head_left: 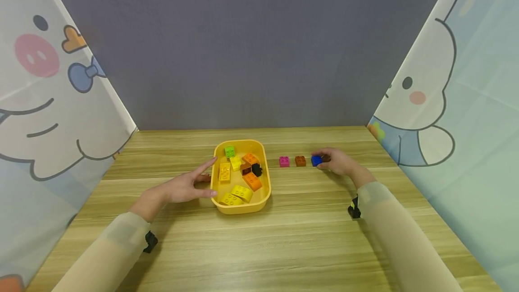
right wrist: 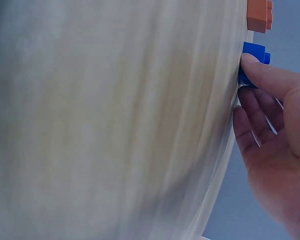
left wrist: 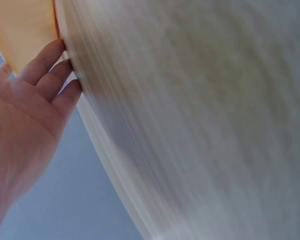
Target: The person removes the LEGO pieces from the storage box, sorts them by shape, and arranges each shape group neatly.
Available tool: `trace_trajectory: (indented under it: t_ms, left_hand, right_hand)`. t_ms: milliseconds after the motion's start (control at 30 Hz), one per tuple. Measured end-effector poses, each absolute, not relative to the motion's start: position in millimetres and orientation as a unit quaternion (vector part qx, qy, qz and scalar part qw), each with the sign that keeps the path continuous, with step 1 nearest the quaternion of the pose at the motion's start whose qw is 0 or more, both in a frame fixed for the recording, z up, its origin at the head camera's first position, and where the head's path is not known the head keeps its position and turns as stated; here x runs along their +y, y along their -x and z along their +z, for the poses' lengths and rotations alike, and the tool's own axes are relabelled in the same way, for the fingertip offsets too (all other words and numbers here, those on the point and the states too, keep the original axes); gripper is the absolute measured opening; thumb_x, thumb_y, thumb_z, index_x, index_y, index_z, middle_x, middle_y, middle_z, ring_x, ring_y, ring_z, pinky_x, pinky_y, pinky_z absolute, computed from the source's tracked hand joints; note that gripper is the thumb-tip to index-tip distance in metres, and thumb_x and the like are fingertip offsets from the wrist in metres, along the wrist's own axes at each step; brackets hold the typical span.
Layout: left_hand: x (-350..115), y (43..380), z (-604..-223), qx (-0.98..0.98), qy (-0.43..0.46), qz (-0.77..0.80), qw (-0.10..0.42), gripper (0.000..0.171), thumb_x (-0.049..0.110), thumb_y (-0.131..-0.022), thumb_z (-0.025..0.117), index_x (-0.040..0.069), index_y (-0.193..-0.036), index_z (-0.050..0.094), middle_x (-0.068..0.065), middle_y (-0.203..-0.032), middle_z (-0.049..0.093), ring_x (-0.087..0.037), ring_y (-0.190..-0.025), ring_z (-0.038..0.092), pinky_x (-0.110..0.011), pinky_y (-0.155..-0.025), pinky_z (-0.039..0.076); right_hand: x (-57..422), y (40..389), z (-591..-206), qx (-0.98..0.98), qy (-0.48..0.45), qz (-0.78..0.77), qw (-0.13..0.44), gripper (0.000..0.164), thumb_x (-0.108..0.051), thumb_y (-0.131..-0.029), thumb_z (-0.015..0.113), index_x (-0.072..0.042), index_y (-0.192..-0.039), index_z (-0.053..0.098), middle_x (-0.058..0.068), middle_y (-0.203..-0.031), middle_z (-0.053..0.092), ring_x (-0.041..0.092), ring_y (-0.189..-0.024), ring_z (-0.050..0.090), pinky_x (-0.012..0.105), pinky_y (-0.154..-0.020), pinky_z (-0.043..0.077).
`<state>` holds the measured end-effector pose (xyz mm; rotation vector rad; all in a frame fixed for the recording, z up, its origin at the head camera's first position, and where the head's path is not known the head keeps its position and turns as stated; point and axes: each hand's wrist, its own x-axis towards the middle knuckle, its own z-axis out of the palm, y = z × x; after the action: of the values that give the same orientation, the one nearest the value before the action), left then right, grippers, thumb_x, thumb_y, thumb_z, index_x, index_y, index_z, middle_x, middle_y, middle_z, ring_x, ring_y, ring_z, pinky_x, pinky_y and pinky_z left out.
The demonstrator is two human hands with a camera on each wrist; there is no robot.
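My right hand (head_left: 337, 161) pinches a blue toy brick (head_left: 316, 161) between thumb and fingers at the right end of a short row on the table. In the right wrist view the thumb lies against the side of the blue brick (right wrist: 254, 48), low at the tabletop. Left of it in the row sit a brown brick (head_left: 300, 161) and a magenta brick (head_left: 284, 161). My left hand (head_left: 182, 187) rests with spread fingers against the left side of a yellow tub (head_left: 267, 188); its thumb and index finger reach the rim.
Inside the tub lie several bricks: a lime green brick (head_left: 229, 151), a black piece (head_left: 257, 169), an orange brick (head_left: 252, 181), a yellow brick (head_left: 225, 172) and others. A wooden table (head_left: 259, 251) meets a grey back panel (head_left: 251, 48), with printed cloth at both sides.
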<state>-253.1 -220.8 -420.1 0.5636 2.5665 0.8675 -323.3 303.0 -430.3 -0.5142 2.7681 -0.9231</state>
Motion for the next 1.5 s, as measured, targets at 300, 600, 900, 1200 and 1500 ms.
trace_trajectory:
  t_ms: [300, 600, 900, 1200, 1500]
  left_hand:
    - [-220.6, 252.7, -420.6, 0.910, -0.201, 0.312, 0.185, 0.102, 0.064, -0.086, 0.072, 0.055, -0.158, 0.000, -0.015, -0.156, 0.048, -0.043, -0.146, 0.039, -0.074, -0.116, 0.021]
    - [-220.6, 252.4, -420.1, 0.912, -0.199, 0.308, 0.184, 0.102, 0.065, -0.085, 0.071, 0.056, -0.158, 0.000, -0.015, -0.156, 0.048, -0.043, -0.146, 0.039, -0.073, -0.116, 0.021]
    - [-220.7, 252.8, -421.7, 0.912, -0.197, 0.309, 0.184, 0.102, 0.065, -0.085, 0.072, 0.056, -0.158, 0.000, -0.015, -0.156, 0.048, -0.042, -0.147, 0.039, -0.073, -0.116, 0.021]
    - [-220.9, 255.0, -421.8, 0.911, -0.196, 0.312, 0.185, 0.103, 0.065, -0.085, 0.072, 0.056, -0.158, 0.001, -0.014, -0.156, 0.048, -0.043, -0.147, 0.039, -0.073, -0.116, 0.021]
    - [-220.9, 254.9, -422.0, 0.910, -0.193, 0.313, 0.190, 0.103, 0.065, -0.085, 0.072, 0.056, -0.158, 0.000, -0.014, -0.156, 0.048, -0.041, -0.147, 0.039, -0.072, -0.117, 0.021]
  right_hand:
    - [303.8, 324.5, -431.2, 0.931, 0.170, -0.310, 0.094, 0.048, -0.011, -0.098, 0.067, -0.002, -0.144, 0.055, 0.023, -0.132, 0.061, 0.037, -0.117, 0.061, 0.053, -0.100, 0.052]
    - [303.6, 325.5, -432.1, 0.928, 0.171, -0.316, 0.095, 0.050, -0.010, -0.098, 0.067, 0.000, -0.145, 0.053, 0.025, -0.135, 0.059, 0.040, -0.121, 0.060, 0.054, -0.102, 0.051]
    - [305.0, 324.9, -427.2, 0.922, 0.180, -0.337, 0.064, 0.055, -0.010, -0.095, 0.071, 0.000, -0.146, 0.052, 0.025, -0.142, 0.054, 0.044, -0.124, 0.055, 0.058, -0.103, 0.048]
    - [275.1, 315.6, -402.6, 0.911, 0.204, -0.359, -0.007, 0.037, -0.022, -0.099, 0.068, -0.016, -0.136, 0.062, 0.015, -0.134, 0.059, 0.029, -0.113, 0.059, 0.048, -0.094, 0.051]
    - [210.5, 311.7, -394.4, 0.884, 0.270, -0.381, 0.004, 0.030, -0.020, -0.099, 0.068, -0.017, -0.129, 0.066, 0.005, -0.128, 0.063, 0.023, -0.108, 0.061, 0.042, -0.092, 0.053]
